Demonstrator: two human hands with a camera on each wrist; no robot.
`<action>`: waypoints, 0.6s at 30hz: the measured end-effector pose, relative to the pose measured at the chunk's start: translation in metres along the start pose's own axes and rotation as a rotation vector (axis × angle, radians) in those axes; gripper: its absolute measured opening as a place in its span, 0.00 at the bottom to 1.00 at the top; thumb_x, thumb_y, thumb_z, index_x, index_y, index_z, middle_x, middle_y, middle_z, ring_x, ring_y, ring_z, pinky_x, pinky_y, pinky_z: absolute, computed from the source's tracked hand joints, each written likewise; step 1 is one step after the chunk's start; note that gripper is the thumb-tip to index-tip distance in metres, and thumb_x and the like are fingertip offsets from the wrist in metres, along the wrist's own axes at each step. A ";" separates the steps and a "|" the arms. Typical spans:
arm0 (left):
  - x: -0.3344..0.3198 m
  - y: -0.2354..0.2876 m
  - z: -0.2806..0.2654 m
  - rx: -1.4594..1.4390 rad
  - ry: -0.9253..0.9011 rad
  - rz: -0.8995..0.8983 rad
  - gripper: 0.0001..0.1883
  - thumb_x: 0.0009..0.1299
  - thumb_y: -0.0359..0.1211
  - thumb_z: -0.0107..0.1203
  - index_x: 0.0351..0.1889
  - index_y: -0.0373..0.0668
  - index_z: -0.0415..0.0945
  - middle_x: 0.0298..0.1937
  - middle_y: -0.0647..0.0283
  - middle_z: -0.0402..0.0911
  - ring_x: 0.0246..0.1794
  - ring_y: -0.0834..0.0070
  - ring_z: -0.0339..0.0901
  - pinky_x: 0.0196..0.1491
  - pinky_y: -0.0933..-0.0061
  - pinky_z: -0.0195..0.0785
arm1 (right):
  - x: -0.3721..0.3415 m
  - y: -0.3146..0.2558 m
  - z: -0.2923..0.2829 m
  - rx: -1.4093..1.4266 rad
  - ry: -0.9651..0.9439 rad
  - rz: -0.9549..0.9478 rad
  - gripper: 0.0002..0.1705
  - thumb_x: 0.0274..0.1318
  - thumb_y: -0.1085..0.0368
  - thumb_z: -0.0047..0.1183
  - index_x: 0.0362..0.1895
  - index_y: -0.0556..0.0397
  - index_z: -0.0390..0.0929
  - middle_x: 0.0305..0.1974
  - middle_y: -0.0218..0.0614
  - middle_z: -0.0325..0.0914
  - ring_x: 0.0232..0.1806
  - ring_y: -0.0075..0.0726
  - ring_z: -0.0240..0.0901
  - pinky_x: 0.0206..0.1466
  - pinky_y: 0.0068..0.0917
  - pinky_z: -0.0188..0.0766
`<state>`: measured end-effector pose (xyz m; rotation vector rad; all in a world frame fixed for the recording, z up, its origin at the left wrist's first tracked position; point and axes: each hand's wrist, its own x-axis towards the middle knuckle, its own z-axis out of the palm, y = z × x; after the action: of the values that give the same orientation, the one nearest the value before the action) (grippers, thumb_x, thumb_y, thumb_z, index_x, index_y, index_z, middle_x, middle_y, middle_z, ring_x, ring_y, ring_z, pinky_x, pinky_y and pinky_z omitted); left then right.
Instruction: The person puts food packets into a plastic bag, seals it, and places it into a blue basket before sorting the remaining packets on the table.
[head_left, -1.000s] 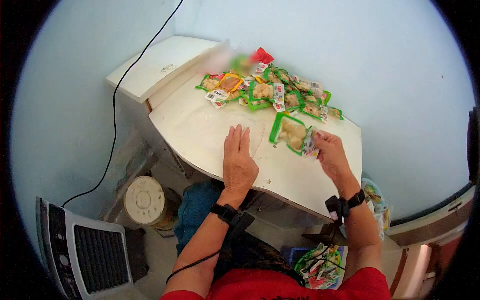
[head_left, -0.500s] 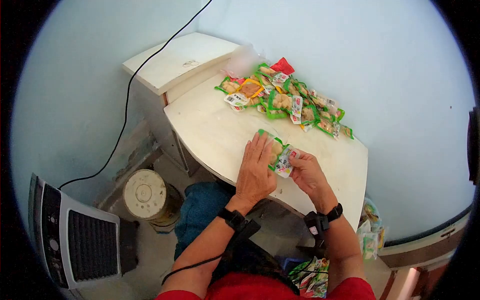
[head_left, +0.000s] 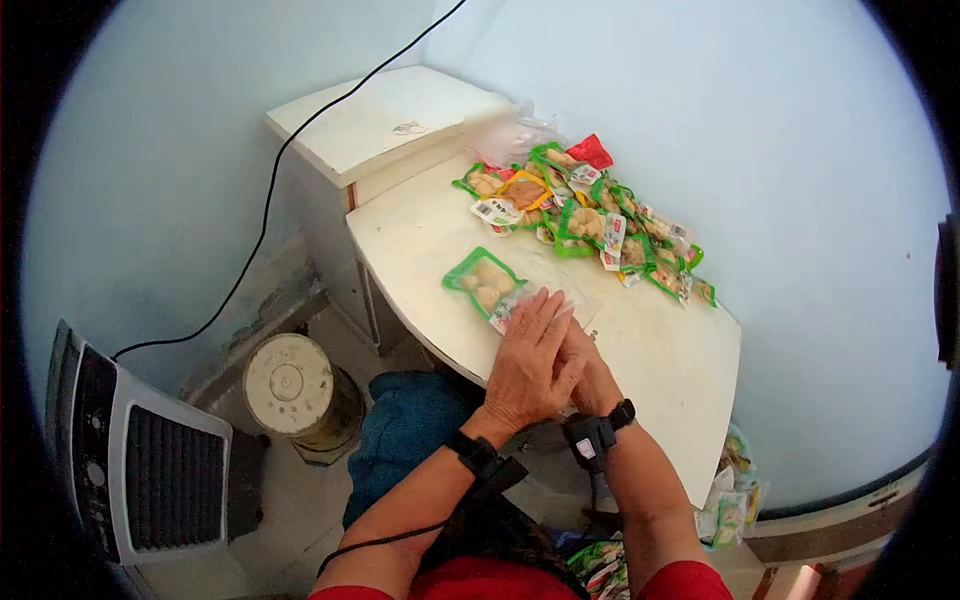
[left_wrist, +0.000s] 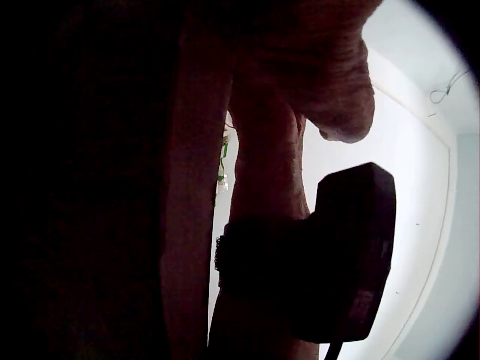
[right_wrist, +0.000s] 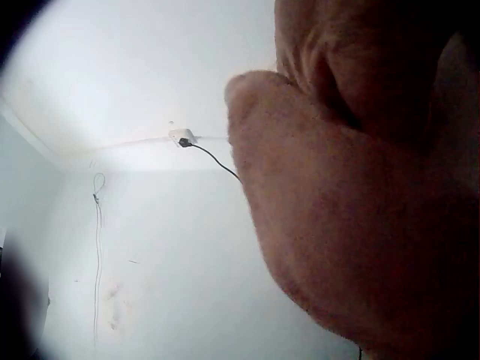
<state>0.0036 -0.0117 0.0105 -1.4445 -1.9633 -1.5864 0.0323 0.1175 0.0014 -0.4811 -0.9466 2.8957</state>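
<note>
A green-edged clear packet of pale pieces (head_left: 487, 280) lies near the table's front edge in the head view. My left hand (head_left: 526, 370), fingers straight, rests over the packet's printed end and overlaps my right hand (head_left: 592, 377). The right hand's fingers are mostly hidden beneath the left, so their grip on the packet does not show. In the left wrist view the right wrist with its dark strap device (left_wrist: 349, 255) stands close by. The right wrist view shows mostly the right hand (right_wrist: 352, 217) up close.
A heap of similar packets (head_left: 585, 225) and a clear plastic bag (head_left: 525, 137) lie along the back of the white table (head_left: 660, 400). A raised cabinet top (head_left: 385, 115) adjoins it at left. Below stand a round drum (head_left: 288, 385), a grey appliance (head_left: 175, 480) and a container of packets (head_left: 735, 500).
The packet has moved left across the table, from the right hand's side to beyond the left hand's fingertips. The right hand has come in under the left, and the head view has shifted.
</note>
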 end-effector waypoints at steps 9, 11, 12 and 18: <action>-0.001 -0.001 -0.001 0.029 0.030 -0.005 0.32 0.67 0.42 0.54 0.64 0.31 0.66 0.72 0.44 0.62 0.75 0.45 0.55 0.75 0.44 0.40 | -0.022 0.008 0.015 -0.233 0.078 -0.081 0.12 0.67 0.64 0.51 0.48 0.58 0.76 0.44 0.36 0.79 0.42 0.29 0.76 0.44 0.28 0.77; 0.000 0.001 0.000 0.016 0.035 -0.013 0.31 0.67 0.41 0.54 0.64 0.31 0.66 0.72 0.44 0.63 0.74 0.45 0.55 0.75 0.44 0.41 | -0.023 0.007 0.018 -0.291 0.096 -0.097 0.12 0.66 0.64 0.51 0.48 0.58 0.77 0.44 0.36 0.79 0.42 0.29 0.76 0.44 0.27 0.76; 0.001 0.001 0.000 0.012 0.046 -0.016 0.31 0.67 0.41 0.54 0.64 0.31 0.66 0.71 0.44 0.63 0.74 0.45 0.55 0.75 0.44 0.41 | -0.024 0.007 0.021 -0.320 0.107 -0.107 0.12 0.66 0.64 0.51 0.47 0.58 0.77 0.44 0.36 0.80 0.41 0.29 0.76 0.44 0.27 0.76; -0.002 -0.004 0.004 0.040 0.072 -0.016 0.31 0.67 0.39 0.54 0.65 0.30 0.66 0.70 0.44 0.64 0.74 0.45 0.56 0.75 0.43 0.41 | -0.022 0.007 0.032 -0.583 0.171 -0.148 0.12 0.65 0.64 0.52 0.46 0.60 0.78 0.42 0.35 0.80 0.40 0.28 0.76 0.42 0.26 0.76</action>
<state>0.0025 -0.0085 0.0050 -1.3410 -1.9595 -1.5741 0.0435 0.0901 0.0279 -0.6390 -1.7081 2.3673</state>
